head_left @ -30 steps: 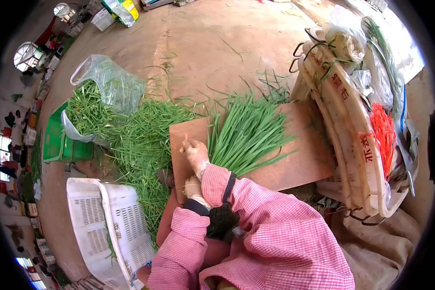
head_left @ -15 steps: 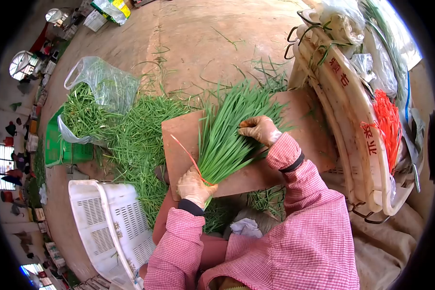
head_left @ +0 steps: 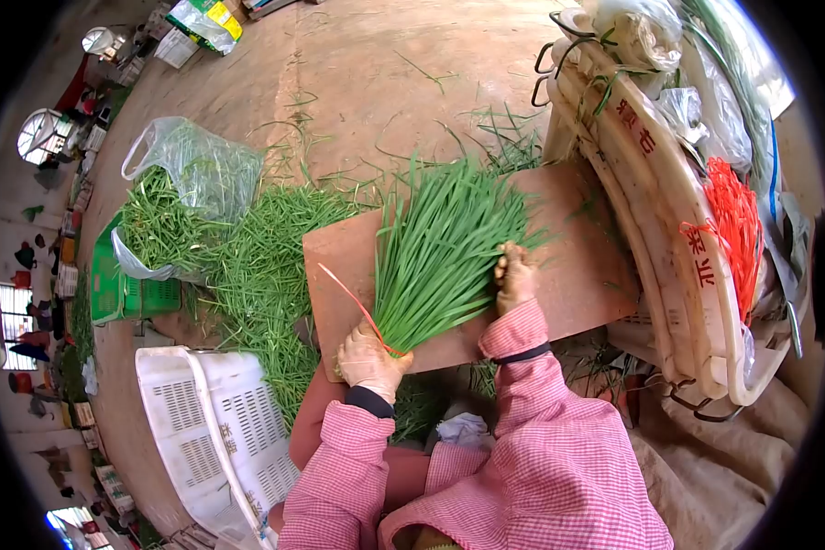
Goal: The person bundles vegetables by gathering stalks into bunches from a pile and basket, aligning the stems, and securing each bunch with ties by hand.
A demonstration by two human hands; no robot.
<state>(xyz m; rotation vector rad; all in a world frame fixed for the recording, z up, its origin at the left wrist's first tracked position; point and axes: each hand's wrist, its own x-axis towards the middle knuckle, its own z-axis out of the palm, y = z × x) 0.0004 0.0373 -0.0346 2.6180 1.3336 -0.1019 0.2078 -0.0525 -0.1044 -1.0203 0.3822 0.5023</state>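
A bunch of long green leaves (head_left: 449, 247) lies fanned out on a brown board (head_left: 577, 220). Around its narrow lower end my left hand (head_left: 371, 360) is wrapped, and a thin red tie (head_left: 356, 298) circles the bunch there, one end sticking up to the left. My right hand (head_left: 517, 278) is at the right edge of the leaves with its fingers curled; what they hold, if anything, is too small to make out. Both hands wear pale, stained gloves.
Loose green leaves (head_left: 270, 266) are heaped left of the board, beside a leaf-filled plastic bag (head_left: 206, 170) and green crate (head_left: 110, 275). A white crate (head_left: 215, 422) stands lower left. Stacked pale crates (head_left: 651, 211) with red strings (head_left: 733, 229) rise on the right.
My hands were together at the board's left side. My left hand has since gripped the bunch's base, and my right hand has moved to the right, lately down along the leaves' edge.
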